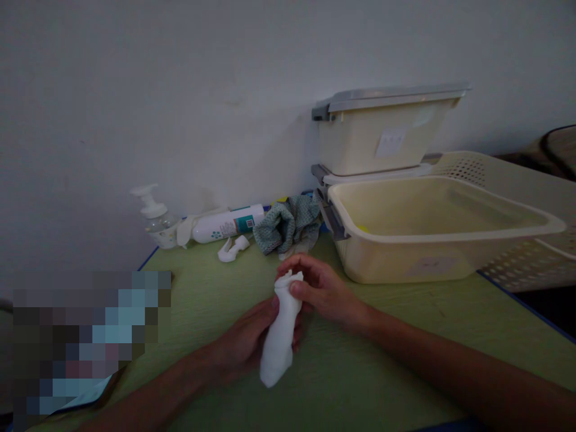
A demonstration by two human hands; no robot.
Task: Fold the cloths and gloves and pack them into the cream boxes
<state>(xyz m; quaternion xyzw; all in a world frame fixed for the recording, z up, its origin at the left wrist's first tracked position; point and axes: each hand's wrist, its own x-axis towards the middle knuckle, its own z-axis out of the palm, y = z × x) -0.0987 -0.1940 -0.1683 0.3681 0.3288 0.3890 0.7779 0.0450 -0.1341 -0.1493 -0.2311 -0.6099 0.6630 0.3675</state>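
A white sock (279, 339), or socks laid together, hangs over the table at the front middle with its closed end toward me. My left hand (245, 337) grips it from the left side, the thumb lying along its edge and the other fingers behind it. Near the upper opening, my right hand (321, 291) pinches the bunched cuff between thumb and fingers. Both hands are closed on the same white fabric. Part of each hand's fingers is hidden behind it.
Behind are a pump bottle (157, 219), a lying white bottle (229, 224), a white spray head (233, 248) and a crumpled grey-green cloth (288, 222). A cream tub (405, 255) stands right, before a lidded box (360, 141) and perforated basket (517, 180). A pixelated slab lies left.
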